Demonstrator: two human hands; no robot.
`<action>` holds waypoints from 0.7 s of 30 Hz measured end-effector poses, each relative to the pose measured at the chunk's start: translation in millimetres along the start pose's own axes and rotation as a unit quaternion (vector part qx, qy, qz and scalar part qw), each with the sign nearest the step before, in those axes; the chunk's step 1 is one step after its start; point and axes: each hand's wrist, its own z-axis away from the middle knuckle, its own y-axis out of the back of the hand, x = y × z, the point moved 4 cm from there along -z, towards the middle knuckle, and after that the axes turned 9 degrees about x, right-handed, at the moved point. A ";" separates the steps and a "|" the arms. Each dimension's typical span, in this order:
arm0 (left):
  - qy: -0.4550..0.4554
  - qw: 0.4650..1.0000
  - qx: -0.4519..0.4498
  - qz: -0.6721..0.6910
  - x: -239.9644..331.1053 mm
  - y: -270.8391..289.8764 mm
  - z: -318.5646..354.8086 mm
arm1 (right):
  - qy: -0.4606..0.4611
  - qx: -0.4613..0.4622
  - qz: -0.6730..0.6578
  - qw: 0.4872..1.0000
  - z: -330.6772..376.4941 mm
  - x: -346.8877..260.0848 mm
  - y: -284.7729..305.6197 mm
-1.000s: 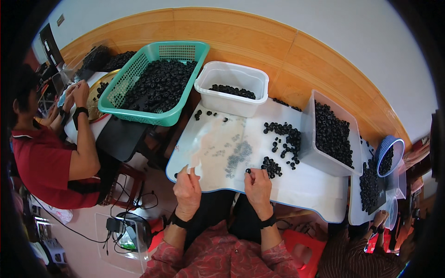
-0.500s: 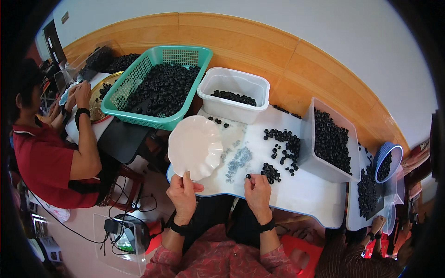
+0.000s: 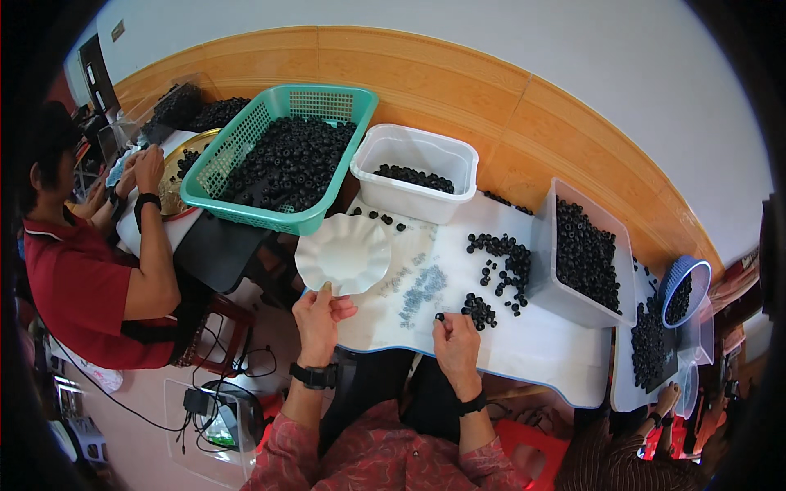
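Observation:
My left hand (image 3: 321, 317) grips the near rim of a white scalloped dish (image 3: 342, 254), thumb on top, at the left edge of the white table. No contents show in the dish. Between thumb and fingertips of my right hand (image 3: 457, 344) is a small black ring-like part (image 3: 440, 317). A small pile of black parts (image 3: 478, 311) lies just beyond that hand, with a looser group (image 3: 509, 260) farther back. Between my hands and farther off, tiny clear pieces (image 3: 422, 293) are scattered on the tabletop.
Behind the dish stand a green basket (image 3: 196, 192) and a white tub (image 3: 409, 204), both holding black parts. A translucent bin (image 3: 565, 286) of them stands right, near a blue basket (image 3: 675, 278). A person in red (image 3: 98, 295) works at left; another person's hand (image 3: 667, 398) is at right.
My left hand has moved slightly away from me and tipped the dish, so it now looks flatter, with its hollow showing. My right hand stays almost in place with the black part.

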 end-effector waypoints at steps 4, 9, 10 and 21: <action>0.030 0.999 -0.013 -0.019 -0.6 -4.7 -6.9 | -0.006 0.004 -0.009 1.000 1.4 1.8 -0.4; 0.068 0.997 -0.039 0.002 6.0 -8.0 -5.2 | 0.023 0.005 -0.001 1.000 -1.8 1.5 0.9; 0.050 0.997 -0.052 0.014 7.9 -8.5 -5.9 | 0.033 0.010 0.002 0.999 -2.3 0.6 1.3; 0.109 0.988 -0.095 0.051 13.9 -10.6 45.2 | -0.003 0.009 -0.029 1.000 -2.2 3.8 1.8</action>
